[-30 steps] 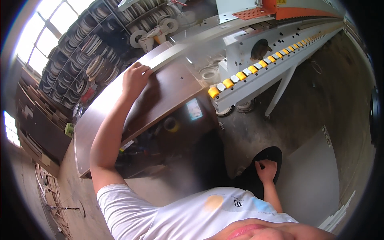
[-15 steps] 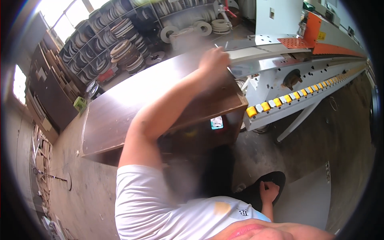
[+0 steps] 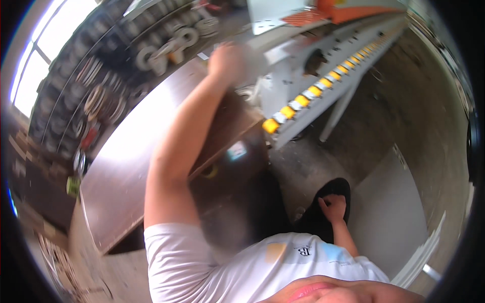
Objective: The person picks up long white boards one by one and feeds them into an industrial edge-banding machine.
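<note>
My left arm stretches across a brown wood-look tabletop with a bright glare on it. At its far right end is my left hand, near the grey machine. The fingers look bent, but motion smears them and I cannot make out what they hold, if anything. A small white piece shows just beside that hand. My right hand rests on my black-trousered leg, thumb apart from the fingers, with nothing visible in it. Below the tabletop edge, a lit phone-like screen shows against the dark brown side.
A grey machine with a row of yellow and white rollers runs off to the far right, with an orange guard above. Racks of edge-banding rolls line the back left. A grey panel stands right of my leg.
The view has swung, so the tabletop and machine appear farther left and tilted more steeply. My left hand stays at the tabletop's far end. My right hand remains on my leg.
</note>
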Available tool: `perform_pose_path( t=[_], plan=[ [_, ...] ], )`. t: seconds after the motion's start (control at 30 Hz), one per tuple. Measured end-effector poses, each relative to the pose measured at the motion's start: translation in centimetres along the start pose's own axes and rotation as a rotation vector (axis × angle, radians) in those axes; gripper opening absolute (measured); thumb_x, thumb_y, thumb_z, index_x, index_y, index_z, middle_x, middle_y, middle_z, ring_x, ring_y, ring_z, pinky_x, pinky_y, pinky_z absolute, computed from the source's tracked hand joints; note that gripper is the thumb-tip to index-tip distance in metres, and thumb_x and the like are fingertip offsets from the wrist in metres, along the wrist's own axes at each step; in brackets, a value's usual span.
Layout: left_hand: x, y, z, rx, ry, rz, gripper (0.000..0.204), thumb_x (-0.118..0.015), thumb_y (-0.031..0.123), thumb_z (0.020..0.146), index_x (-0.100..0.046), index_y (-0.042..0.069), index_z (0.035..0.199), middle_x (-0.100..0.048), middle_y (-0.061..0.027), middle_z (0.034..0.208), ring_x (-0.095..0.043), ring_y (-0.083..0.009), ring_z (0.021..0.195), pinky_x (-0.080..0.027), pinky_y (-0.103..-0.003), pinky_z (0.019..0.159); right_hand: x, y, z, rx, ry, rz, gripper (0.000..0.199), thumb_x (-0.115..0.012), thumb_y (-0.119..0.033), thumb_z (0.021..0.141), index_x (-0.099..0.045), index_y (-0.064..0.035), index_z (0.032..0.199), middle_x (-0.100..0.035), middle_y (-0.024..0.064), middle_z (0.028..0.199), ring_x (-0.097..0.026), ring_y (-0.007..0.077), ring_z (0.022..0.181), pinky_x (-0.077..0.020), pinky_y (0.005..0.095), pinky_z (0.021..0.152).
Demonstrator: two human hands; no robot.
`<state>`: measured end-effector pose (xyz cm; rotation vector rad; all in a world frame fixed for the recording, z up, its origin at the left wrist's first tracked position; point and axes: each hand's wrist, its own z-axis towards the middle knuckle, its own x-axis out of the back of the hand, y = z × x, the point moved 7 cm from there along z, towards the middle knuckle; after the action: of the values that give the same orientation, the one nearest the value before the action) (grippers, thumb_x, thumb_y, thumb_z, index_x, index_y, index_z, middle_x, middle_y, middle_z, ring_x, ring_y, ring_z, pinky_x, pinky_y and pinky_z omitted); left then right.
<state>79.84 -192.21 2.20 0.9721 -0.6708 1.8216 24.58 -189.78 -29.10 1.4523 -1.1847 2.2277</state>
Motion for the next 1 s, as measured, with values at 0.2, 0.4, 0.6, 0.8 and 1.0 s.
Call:
perform_pose_path(
  t=[0.2, 0.4, 0.6, 0.8, 1.0],
  plan=[
    [-0.6, 3.9, 1.1, -0.461, 0.095, 0.179, 0.012, -0.062, 0.021, 0.091, -0.070, 0.012, 0.089, -0.070, -0.0094, 0.097, -0.067, -0.0306, 0.098, -0.054, -0.045, 0.090, 0.6, 1.9, -2.1, -0.077, -0.022, 0.041, 0.031, -0.075, -0.044, 0.091, -0.080, -0.0139, 0.085, -0.076, 0.0090, 0.089, -0.072, 0.0339, 0.090, -0.0528, 0.0480, 0.091],
    [-1.3, -2.3, 2.4, -0.338, -0.020, -0.076, 0.030, -0.058, 0.030, 0.105, -0.073, 0.004, 0.100, -0.070, -0.0184, 0.104, -0.066, -0.0416, 0.101, -0.052, -0.052, 0.091, 3.0, 3.6, -6.1, -0.152, 0.236, 0.210, 0.029, -0.074, -0.037, 0.096, -0.077, -0.0098, 0.086, -0.075, 0.0121, 0.094, -0.069, 0.0389, 0.094, -0.0548, 0.0517, 0.086],
    [-0.2, -1.2, 2.2, -0.425, 0.096, 0.096, 0.034, -0.056, 0.030, 0.110, -0.069, 0.000, 0.101, -0.070, -0.0207, 0.104, -0.065, -0.0433, 0.103, -0.051, -0.052, 0.093, 10.7, 15.0, -22.3, -0.646, 0.617, 0.105, 0.032, -0.073, -0.037, 0.099, -0.074, -0.0080, 0.085, -0.073, 0.0159, 0.089, -0.070, 0.0397, 0.081, -0.0543, 0.0530, 0.070],
    [6.9, 9.0, -0.6, -0.447, 0.149, -0.155, 0.030, -0.058, 0.023, 0.111, -0.074, 0.000, 0.122, -0.073, -0.0174, 0.113, -0.069, -0.0371, 0.104, -0.056, -0.046, 0.090, 18.6, 23.3, -47.1, -1.204, 0.726, -0.221, 0.034, -0.072, -0.040, 0.100, -0.078, -0.0086, 0.089, -0.074, 0.0149, 0.086, -0.071, 0.0395, 0.083, -0.0558, 0.0493, 0.072],
    [11.2, 38.5, -11.2, -0.864, -0.148, -0.381, 0.017, -0.067, 0.009, 0.102, -0.074, -0.001, 0.114, -0.074, -0.0159, 0.107, -0.070, -0.0321, 0.091, -0.057, -0.042, 0.076, 24.5, 29.4, -72.5, -1.604, 0.822, -0.629, 0.046, -0.061, -0.053, 0.104, -0.078, -0.0111, 0.115, -0.076, 0.0187, 0.115, -0.071, 0.0420, 0.110, -0.0555, 0.0526, 0.096]
  ],
)
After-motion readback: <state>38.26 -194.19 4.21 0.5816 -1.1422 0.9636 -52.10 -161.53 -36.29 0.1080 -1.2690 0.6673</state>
